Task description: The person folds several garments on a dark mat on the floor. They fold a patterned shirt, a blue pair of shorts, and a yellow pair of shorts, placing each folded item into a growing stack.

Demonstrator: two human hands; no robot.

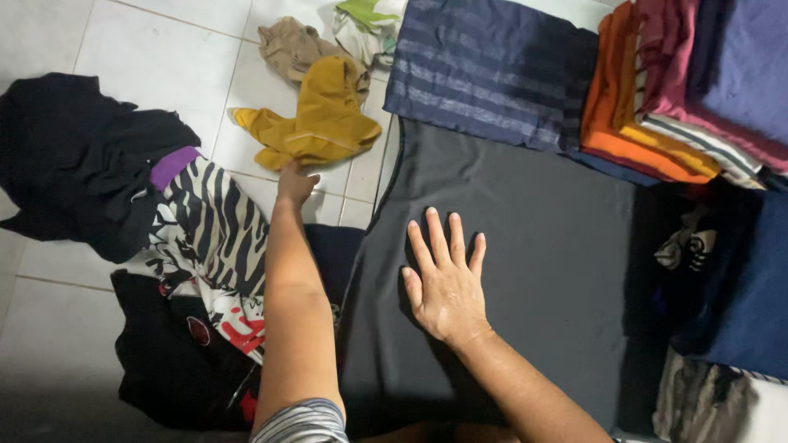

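The right hand [446, 283] is lying flat, fingers spread apart, pressing on one dark grey garment [525, 271] that is spreading smooth across the middle of the floor [49, 328]. The left hand [293, 182] is reaching out toward eleven o'clock, its fingertips touching the lower edge of one mustard-yellow garment [316, 119]; whether the fingers are closing on the cloth I cannot tell.

Just past the yellow piece, at twelve o'clock, one crumpled tan garment [289, 47] is lying, with one green-and-white piece [365, 20] beside it. At one o'clock from the right hand, one folded navy striped cloth [492, 70] is sitting, touching the grey garment's far edge. At two o'clock, one stack of folded clothes [665, 98] is showing orange, striped, maroon and purple layers. At nine o'clock of the left arm, one zebra-print garment [209, 230] is lying over a black heap [82, 164].

The floor is showing pale square tiles with thin grout lines.
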